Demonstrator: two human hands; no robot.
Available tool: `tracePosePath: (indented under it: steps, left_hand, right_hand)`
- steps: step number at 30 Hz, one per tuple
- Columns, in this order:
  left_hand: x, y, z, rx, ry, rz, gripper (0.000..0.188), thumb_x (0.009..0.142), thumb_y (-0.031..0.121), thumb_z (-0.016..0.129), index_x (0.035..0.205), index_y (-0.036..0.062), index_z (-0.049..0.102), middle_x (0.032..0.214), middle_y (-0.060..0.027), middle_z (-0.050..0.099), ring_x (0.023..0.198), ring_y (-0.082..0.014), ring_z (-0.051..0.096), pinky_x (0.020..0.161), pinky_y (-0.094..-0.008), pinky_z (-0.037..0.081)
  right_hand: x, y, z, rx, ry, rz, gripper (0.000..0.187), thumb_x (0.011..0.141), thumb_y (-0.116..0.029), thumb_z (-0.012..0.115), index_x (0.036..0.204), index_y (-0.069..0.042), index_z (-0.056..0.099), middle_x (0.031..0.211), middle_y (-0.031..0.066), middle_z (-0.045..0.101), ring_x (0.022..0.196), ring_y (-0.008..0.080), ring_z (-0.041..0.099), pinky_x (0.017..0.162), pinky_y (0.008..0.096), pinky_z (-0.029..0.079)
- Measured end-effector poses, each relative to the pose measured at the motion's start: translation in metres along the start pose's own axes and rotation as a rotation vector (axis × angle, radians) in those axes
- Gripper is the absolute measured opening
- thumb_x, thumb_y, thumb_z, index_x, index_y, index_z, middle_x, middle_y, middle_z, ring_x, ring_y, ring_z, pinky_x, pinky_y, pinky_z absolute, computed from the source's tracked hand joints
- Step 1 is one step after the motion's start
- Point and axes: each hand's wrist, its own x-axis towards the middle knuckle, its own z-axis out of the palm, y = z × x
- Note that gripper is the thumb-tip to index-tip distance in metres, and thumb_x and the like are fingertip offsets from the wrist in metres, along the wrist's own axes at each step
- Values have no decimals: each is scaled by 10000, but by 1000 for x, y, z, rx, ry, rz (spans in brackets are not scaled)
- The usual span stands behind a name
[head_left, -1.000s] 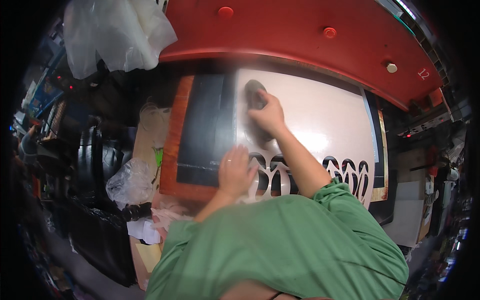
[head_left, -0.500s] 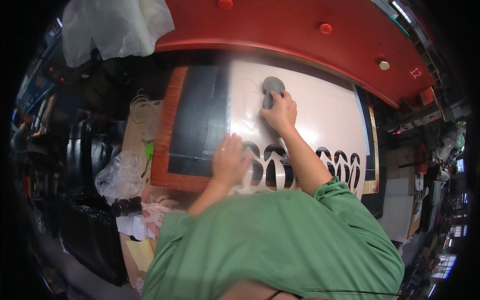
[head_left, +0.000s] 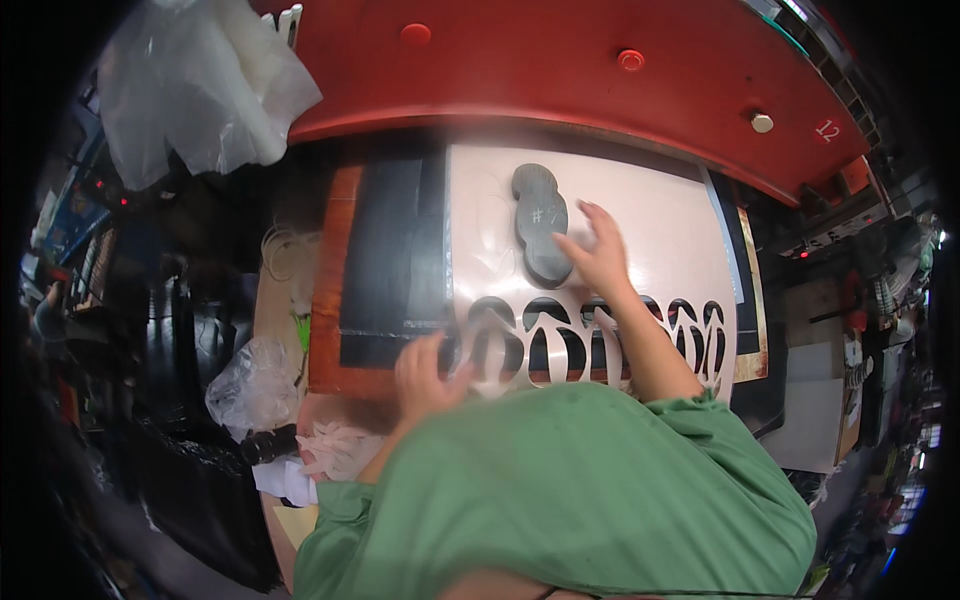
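Note:
A dark grey sole-shaped cutting die [head_left: 541, 225] with chalk marks lies flat on a smooth pale pink sheet [head_left: 650, 215]. Just right of the die, my right hand [head_left: 602, 262] hovers with thumb and fingers apart, holding nothing. A row of sole-shaped cut-outs [head_left: 552, 352] runs along the sheet's near edge, with the dark surface showing through. My left hand [head_left: 424, 378], slightly blurred, is off the sheet's near left corner; its fingers are spread and nothing shows in them.
Beyond the sheet spans a red machine beam [head_left: 520, 70] with round buttons. Beneath the sheet is a black pad [head_left: 395, 250] on a reddish-brown board [head_left: 328, 300]. Clear plastic bags [head_left: 200, 90] hang at the far left. Pale offcuts [head_left: 340, 448] lie near my left arm.
My right hand has let go of the die and drawn off it to the right. My left hand has moved nearer and left, away from the sheet.

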Motion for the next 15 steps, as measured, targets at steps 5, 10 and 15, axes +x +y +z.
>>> tracePosePath:
  steps: [5,10,15]
  left_hand:
    - [14,-8,29,153,21,99,388,741,368,760,966,60,689,780,-104,669,758,-308,667,699,-434,524]
    - [79,-29,62,271,178,278,259,732,347,753,772,112,651,660,-74,621,598,-284,624,573,-405,506]
    - [144,-44,91,387,159,305,251,774,321,715,709,112,590,678,-101,615,668,-307,624,615,-439,490]
  right_hand:
    - [9,90,-77,103,200,243,335,907,-209,707,1166,1,665,1004,110,707,899,195,671,822,323,535]
    - [98,163,-159,-158,397,85,311,906,-328,702,1007,-34,693,778,107,689,695,206,655,674,333,516]
    - [222,198,-215,-360,427,214,432,975,-443,541,1064,-46,687,1018,211,704,1011,392,661,870,467,507]
